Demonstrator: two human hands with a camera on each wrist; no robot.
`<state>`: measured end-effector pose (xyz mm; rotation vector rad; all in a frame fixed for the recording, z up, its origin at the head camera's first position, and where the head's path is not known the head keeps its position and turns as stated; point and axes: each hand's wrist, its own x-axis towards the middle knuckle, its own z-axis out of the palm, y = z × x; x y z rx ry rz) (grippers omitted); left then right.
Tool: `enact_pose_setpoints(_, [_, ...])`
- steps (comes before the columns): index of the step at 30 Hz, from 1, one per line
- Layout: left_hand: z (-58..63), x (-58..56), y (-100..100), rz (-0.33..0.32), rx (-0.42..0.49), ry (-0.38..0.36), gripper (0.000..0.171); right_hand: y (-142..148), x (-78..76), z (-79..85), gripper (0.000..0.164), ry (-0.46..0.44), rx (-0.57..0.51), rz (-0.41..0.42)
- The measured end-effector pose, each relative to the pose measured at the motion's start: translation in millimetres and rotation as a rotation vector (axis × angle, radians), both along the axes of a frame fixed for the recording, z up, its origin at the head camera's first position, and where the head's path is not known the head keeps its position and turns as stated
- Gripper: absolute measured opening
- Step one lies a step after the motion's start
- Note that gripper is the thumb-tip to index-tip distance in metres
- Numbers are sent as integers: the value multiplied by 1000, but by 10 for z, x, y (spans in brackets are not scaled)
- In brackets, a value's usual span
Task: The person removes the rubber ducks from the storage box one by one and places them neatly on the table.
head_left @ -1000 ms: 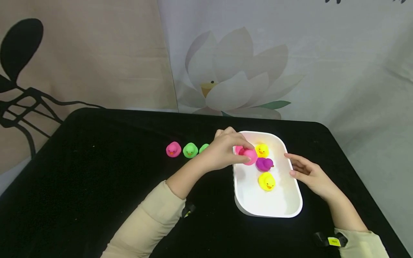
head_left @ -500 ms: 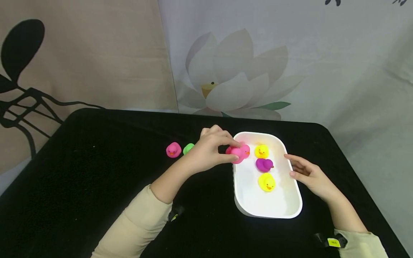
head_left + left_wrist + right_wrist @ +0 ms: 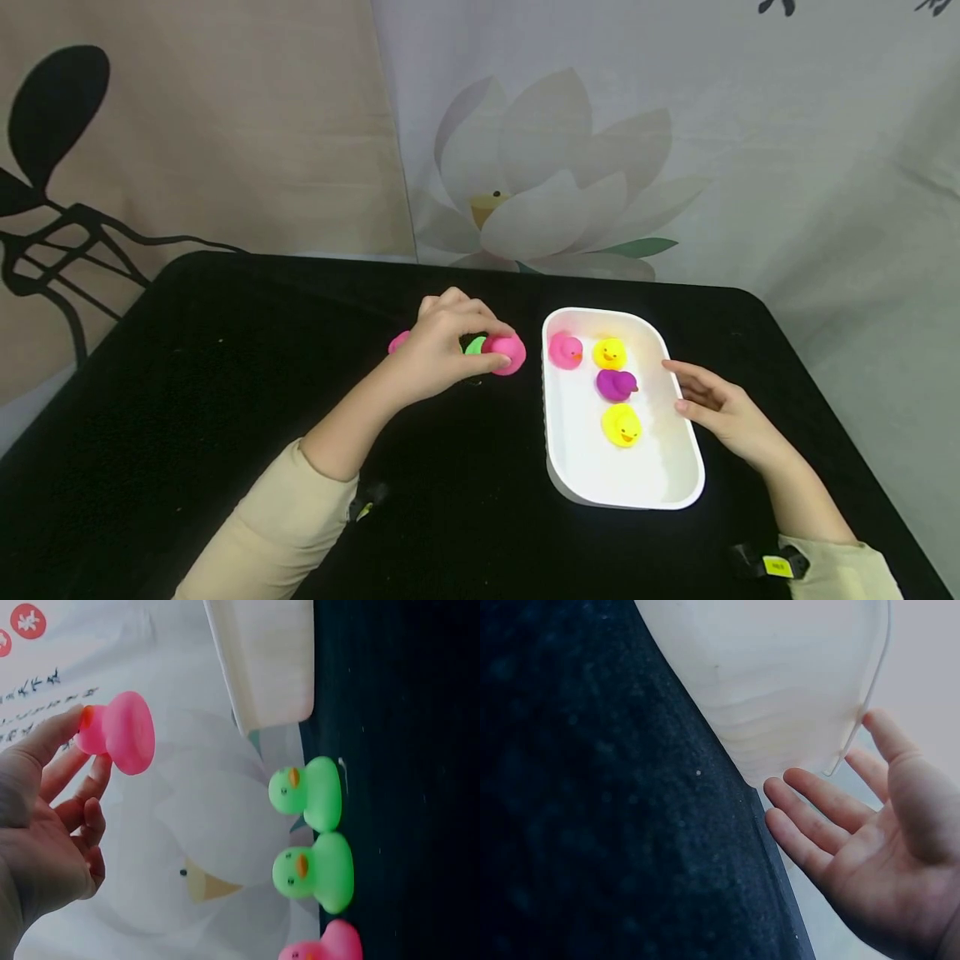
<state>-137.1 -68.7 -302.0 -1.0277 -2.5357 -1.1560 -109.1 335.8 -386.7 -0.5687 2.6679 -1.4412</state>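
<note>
My left hand (image 3: 442, 346) pinches a pink rubber duck (image 3: 512, 354) over the table, left of a white plastic bin (image 3: 622, 483). The left wrist view shows the held duck (image 3: 129, 733) tipped on its side, thumb and forefinger at its head. In the bin sit another pink duck (image 3: 566, 351), a purple duck (image 3: 617, 385) and two yellow ducks (image 3: 622, 425). My right hand (image 3: 720, 404) rests at the bin's right wall. Its thumb (image 3: 889, 735) is at the rim and the other fingers are loosely extended along the outside.
Beneath the left hand, two green ducks (image 3: 306, 793) and a pink duck (image 3: 341, 941) stand in a row on the black cloth (image 3: 225, 458), partly hidden in the head view. Behind the table hangs a printed curtain (image 3: 300, 125).
My left hand has lifted the pink duck out of the bin and carried it left, over the row on the table. The right hand stays in place.
</note>
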Motion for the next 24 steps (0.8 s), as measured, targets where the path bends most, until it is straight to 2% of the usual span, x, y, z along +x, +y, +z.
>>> enact_pose_setpoints(6, [13,3,-181,49,5,-22,29,-1,5,4,52,-2,2,-6])
enact_pose_setpoints(14, [52,-22,-441,104,63,-50,26,9,5,5,53,4,15,-8])
enact_pose_setpoints(24, [40,-127,-692,143,107,-123,26,39,-19,-28,50,2,18,-11])
